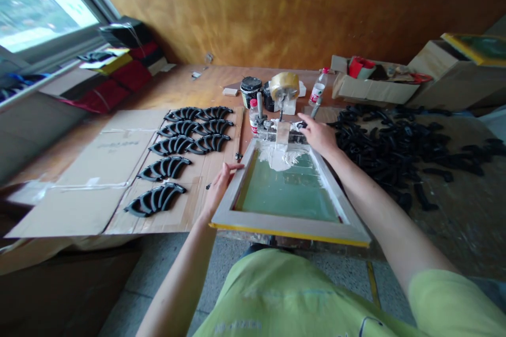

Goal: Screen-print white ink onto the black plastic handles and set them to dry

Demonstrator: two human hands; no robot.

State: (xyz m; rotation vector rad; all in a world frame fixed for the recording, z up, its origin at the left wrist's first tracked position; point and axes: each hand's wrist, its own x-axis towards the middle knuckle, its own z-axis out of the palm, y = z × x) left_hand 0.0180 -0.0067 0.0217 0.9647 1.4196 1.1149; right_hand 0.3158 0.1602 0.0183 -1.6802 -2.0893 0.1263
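Observation:
A screen-printing frame [290,224] with a green mesh lies in front of me, its far side at a metal clamp [271,125]. White paste [282,159] covers the far part of the mesh, where a squeegee [282,134] stands. My left hand [221,184] is at the frame's left edge, a finger stretched towards it; its other fingers are partly hidden. A small black piece [208,186] shows beside that hand. My right hand [319,134] is over the frame's far right corner, fingers apart and reaching towards the clamp. I see nothing held in it.
Curved black handles [164,167] lie in rows on cardboard [98,168] at the left. A pile of loose black handles [379,147] covers the right side. Behind the clamp stand a black tub [251,90], a tape roll [284,87] and bottles [318,87]. An open carton [373,87] is at the back right.

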